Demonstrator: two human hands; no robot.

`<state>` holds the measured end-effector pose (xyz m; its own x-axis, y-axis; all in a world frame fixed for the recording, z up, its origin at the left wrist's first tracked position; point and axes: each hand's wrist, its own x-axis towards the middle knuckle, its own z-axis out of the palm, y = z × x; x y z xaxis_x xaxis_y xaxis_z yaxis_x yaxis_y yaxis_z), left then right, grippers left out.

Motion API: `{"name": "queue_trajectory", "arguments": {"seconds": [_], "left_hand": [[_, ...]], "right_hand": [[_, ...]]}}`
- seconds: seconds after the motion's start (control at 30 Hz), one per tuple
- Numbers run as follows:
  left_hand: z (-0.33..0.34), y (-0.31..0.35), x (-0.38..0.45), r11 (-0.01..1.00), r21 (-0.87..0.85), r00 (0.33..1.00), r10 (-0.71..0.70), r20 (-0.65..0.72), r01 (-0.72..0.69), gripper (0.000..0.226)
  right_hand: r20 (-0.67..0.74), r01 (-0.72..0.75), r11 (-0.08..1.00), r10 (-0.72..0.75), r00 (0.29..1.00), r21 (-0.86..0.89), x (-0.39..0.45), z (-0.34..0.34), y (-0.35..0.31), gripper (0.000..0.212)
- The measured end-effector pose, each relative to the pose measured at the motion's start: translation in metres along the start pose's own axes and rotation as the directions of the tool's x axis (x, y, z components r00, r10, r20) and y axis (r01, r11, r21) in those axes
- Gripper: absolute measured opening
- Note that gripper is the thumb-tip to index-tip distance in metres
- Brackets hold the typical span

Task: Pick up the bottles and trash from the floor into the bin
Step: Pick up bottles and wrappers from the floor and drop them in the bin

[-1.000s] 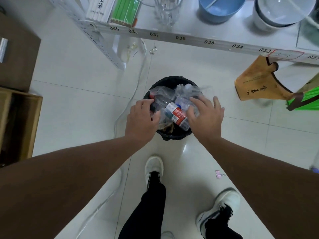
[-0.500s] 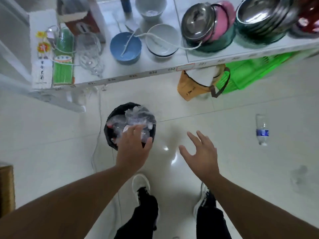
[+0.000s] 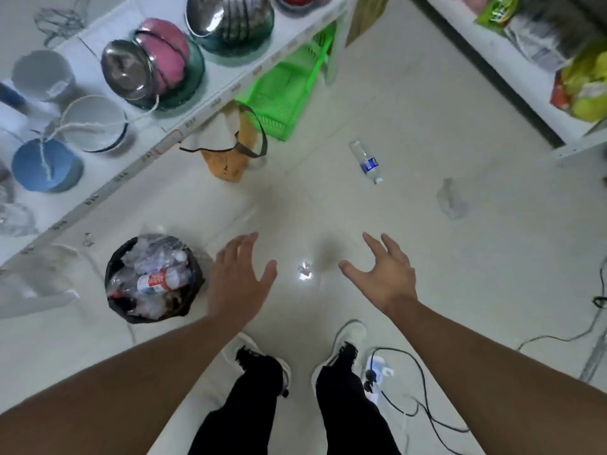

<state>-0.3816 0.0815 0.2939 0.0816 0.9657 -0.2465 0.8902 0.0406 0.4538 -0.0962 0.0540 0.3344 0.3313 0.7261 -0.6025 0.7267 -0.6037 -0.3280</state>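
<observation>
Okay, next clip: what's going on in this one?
A person is clearing litter off a floor into a bin, which is already heaped with bottles and plastic. Both hands, left and right, are open and hold nothing. A bottle with a blue label lies on the floor ahead, and a piece of clear plastic lies to its right. Neither has been picked up yet.

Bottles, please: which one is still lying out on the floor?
The blue-labelled bottle, alone on the tiles near the green basket; the red-labelled bottle already lies in the bin.
</observation>
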Motion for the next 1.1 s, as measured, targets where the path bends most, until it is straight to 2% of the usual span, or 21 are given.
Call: {"name": "queue_trajectory", "arguments": {"seconds": [0.17, 0.3, 0.43, 0.7, 1.1], "left_hand": [[0.035, 0.056, -0.011, 0.999, 0.046, 0.996, 0.023, 0.087, -0.027, 0.075], [0.065, 0.090, -0.020, 0.998, 0.041, 0.987, -0.049, 0.154, 0.043, 0.081], [0.096, 0.096, -0.021, 0.991, 0.087, 0.964, -0.121, 0.237, 0.103, 0.079], [0.178, 0.041, 0.010, 0.985, 0.171, 0.923, -0.099, 0.371, 0.037, 0.082], [0.396, -0.081, 0.094, 0.963, 0.239, 0.839, -0.024, 0.544, -0.127, 0.064]], "right_hand": [[0.054, -0.070, 0.998, 0.069, 0.996, 0.009, -0.007, -0.013, 0.068, 0.102], [0.116, -0.102, 0.995, 0.101, 0.988, 0.003, -0.010, -0.010, 0.111, 0.099], [0.153, -0.138, 0.990, 0.133, 0.979, 0.022, -0.009, 0.004, 0.142, 0.099], [0.176, -0.195, 0.979, 0.182, 0.967, 0.060, 0.034, 0.077, 0.174, 0.097], [0.156, -0.165, 0.980, 0.147, 0.977, 0.114, 0.201, 0.246, 0.220, 0.095]]}}
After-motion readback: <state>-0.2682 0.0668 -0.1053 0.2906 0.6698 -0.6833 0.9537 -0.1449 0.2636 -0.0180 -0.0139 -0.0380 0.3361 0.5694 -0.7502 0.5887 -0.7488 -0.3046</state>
